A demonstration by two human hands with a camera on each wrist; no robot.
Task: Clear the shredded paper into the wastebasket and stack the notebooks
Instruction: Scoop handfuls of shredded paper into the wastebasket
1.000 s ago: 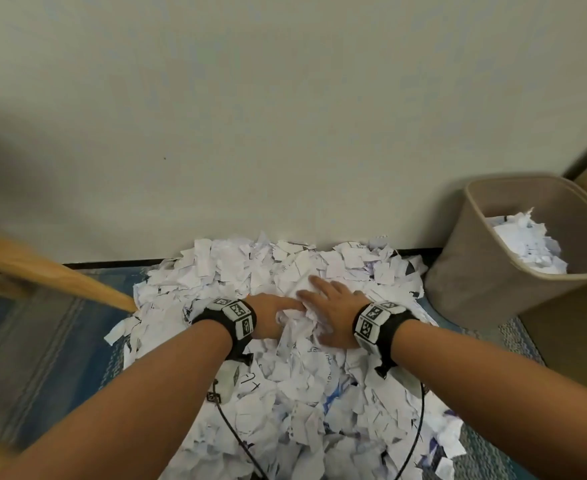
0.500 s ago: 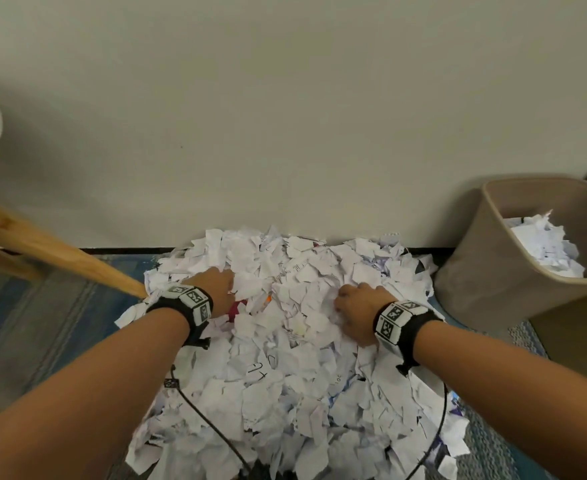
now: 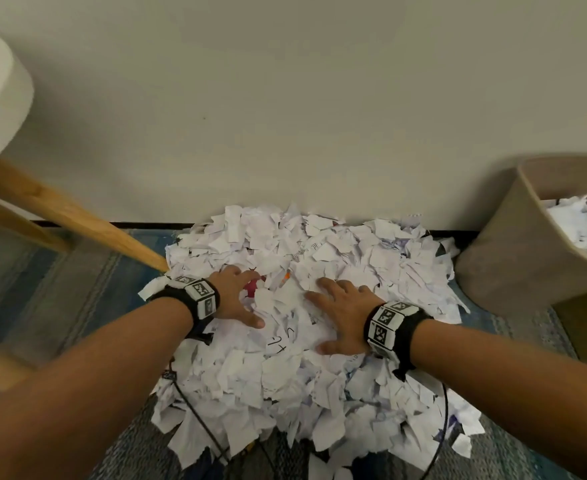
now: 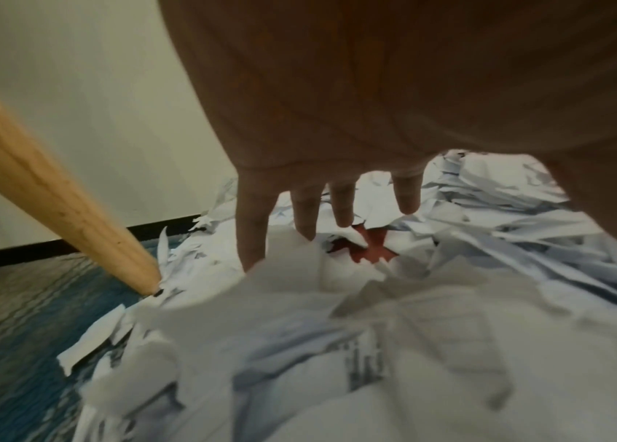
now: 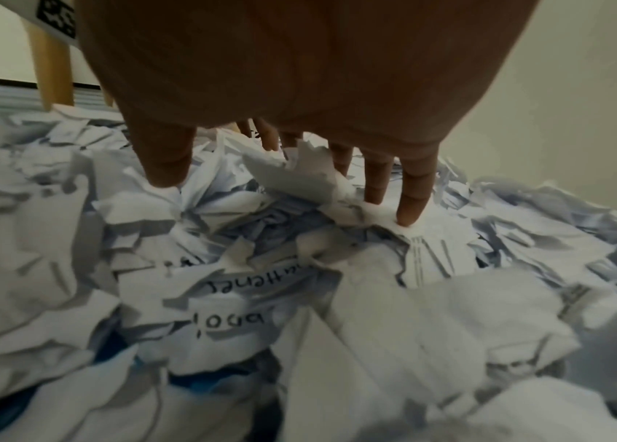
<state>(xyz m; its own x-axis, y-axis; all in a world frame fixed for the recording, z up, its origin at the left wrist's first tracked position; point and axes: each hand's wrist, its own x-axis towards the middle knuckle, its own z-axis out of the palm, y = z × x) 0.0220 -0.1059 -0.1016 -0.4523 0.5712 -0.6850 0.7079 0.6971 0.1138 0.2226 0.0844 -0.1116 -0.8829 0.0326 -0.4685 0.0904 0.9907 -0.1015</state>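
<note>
shredded paper point(image 3: 306, 341) buries red thing point(image 3: 250, 287) — both grips, left hand point(image 3: 231, 296), right hand point(image 3: 342, 311), splayed wide on heap.

Both hands have opened out over the shredded paper point(image 3: 306, 327) within the past second. The left hand point(image 3: 235, 295), buried knuckle-deep near the pile's left edge half a second ago, now lies nearer the middle with fingers spread, and a patch of red point(image 3: 252, 287) has come into view under its fingertips. The right hand point(image 3: 342, 311), curled into the scraps before, now lies flat with fingers straight and thumb out. The camera has swung left: the wastebasket point(image 3: 514, 258) has slid to the right edge, the wooden leg point(image 3: 77, 216) further in.
</note>
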